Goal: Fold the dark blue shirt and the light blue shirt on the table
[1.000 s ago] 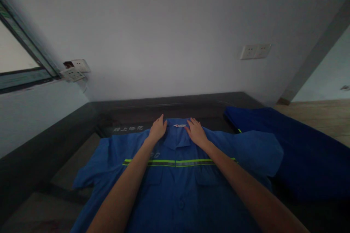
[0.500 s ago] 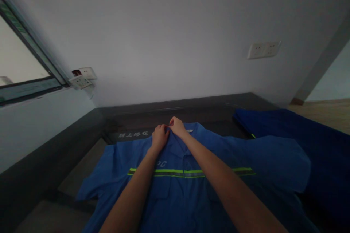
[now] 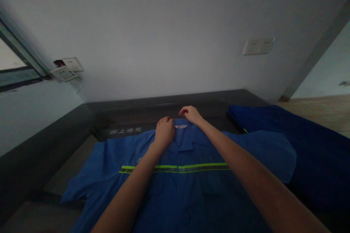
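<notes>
A blue short-sleeved work shirt (image 3: 182,193) lies front up and spread out, with a yellow-green and grey reflective stripe (image 3: 202,168) across its chest. Around the left side of the collar, the fingers of my left hand (image 3: 164,130) are closed on the cloth. My right hand (image 3: 192,114) is just above the collar's right side, its thumb and fingers curved and apart with nothing visible between them. Between both hands the white neck label (image 3: 181,126) shows. My forearms cover parts of the chest and the lettering there.
Under the shirt is a dark surface with a raised border (image 3: 153,102) and white characters (image 3: 125,130). A darker blue cloth (image 3: 308,145) lies at the right. Behind rises a pale wall (image 3: 164,43) with power sockets (image 3: 259,46); more sockets (image 3: 65,73) are by the window.
My hands have moved apart from their meeting point at the collar. The right one has shifted right and opened. The collar now lies spread, with its neck label in fuller view.
</notes>
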Demonstrator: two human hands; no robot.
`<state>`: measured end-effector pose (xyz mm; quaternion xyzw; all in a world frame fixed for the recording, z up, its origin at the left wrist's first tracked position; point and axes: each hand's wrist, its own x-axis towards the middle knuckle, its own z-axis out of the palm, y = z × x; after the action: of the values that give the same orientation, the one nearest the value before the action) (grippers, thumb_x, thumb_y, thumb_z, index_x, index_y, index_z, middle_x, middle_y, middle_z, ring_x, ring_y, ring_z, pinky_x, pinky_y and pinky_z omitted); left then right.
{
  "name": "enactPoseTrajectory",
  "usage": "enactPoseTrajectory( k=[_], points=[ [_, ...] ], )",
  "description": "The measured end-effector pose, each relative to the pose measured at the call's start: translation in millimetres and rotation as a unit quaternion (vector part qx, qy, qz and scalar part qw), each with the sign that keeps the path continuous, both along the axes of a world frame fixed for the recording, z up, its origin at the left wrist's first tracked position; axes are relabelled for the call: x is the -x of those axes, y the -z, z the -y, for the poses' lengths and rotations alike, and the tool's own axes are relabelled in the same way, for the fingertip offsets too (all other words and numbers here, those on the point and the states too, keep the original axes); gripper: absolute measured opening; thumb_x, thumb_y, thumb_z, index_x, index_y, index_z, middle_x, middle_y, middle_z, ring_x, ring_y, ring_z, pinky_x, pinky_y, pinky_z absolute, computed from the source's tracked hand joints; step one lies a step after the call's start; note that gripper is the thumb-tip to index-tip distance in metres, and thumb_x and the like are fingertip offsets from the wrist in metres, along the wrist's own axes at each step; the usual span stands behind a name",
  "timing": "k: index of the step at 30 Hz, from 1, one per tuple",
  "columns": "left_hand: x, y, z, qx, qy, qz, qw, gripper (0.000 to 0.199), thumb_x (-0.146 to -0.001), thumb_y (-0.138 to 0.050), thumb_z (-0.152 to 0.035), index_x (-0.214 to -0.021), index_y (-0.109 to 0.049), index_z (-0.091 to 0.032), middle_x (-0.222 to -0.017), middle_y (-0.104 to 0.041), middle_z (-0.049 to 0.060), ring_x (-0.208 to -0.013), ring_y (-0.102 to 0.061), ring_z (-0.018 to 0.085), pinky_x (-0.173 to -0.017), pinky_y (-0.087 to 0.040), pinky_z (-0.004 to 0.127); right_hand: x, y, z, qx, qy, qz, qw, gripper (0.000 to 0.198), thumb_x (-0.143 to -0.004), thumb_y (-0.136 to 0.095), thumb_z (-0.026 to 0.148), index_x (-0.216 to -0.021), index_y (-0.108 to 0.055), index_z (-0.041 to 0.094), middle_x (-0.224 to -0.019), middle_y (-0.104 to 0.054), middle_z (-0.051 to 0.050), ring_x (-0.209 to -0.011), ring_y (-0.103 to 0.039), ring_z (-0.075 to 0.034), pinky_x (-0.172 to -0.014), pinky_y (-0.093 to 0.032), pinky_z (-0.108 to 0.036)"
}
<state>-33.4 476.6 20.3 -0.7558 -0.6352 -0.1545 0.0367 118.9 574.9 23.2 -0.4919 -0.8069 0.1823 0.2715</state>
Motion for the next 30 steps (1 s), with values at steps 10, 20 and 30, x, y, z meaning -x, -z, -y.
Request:
enactPoseTrajectory(
  k=[10, 20, 30],
  points=[
    [-67, 35.5, 37, 0.016, 0.163, 0.007, 0.986, 0.047, -0.093, -0.041, -0.029, -0.137, -0.044, -0.011, -0.147, -0.037, 0.017, -0.138, -0.033, 0.029, -0.113, -0.029, 0.047, -49, 8, -8, -0.002, -0.082, 0.197, 0.977, 0.015, -0.081, -0.06, 0.018, -0.085, -0.074, 0.02, -0.094, -0.067, -0.005, -0.092, -0.059, -0.017, -0.087, -0.042, -0.026],
    [-64, 43.7, 35, 0.035, 0.165, -0.013, 0.986, 0.05, -0.095, -0.036, -0.033, -0.141, -0.04, -0.014, -0.152, -0.029, 0.014, -0.14, -0.027, 0.028, -0.114, -0.027, 0.048, -46, 19, -9, -0.058, -0.05, 0.267, 0.961, 0.032, -0.093, -0.05, 0.044, -0.086, -0.071, 0.021, -0.105, -0.06, -0.009, -0.106, -0.053, -0.022, -0.089, -0.042, -0.031],
    [-65, 35.8, 39, 0.053, 0.157, -0.035, 0.985, 0.049, -0.097, -0.036, -0.033, -0.143, -0.038, -0.015, -0.152, -0.029, 0.012, -0.14, -0.027, 0.026, -0.114, -0.026, 0.046, -37, 28, -8, -0.1, 0.017, 0.228, 0.969, 0.043, -0.092, -0.046, 0.051, -0.079, -0.069, 0.018, -0.097, -0.065, -0.01, -0.096, -0.059, -0.021, -0.077, -0.043, -0.027]
  ],
)
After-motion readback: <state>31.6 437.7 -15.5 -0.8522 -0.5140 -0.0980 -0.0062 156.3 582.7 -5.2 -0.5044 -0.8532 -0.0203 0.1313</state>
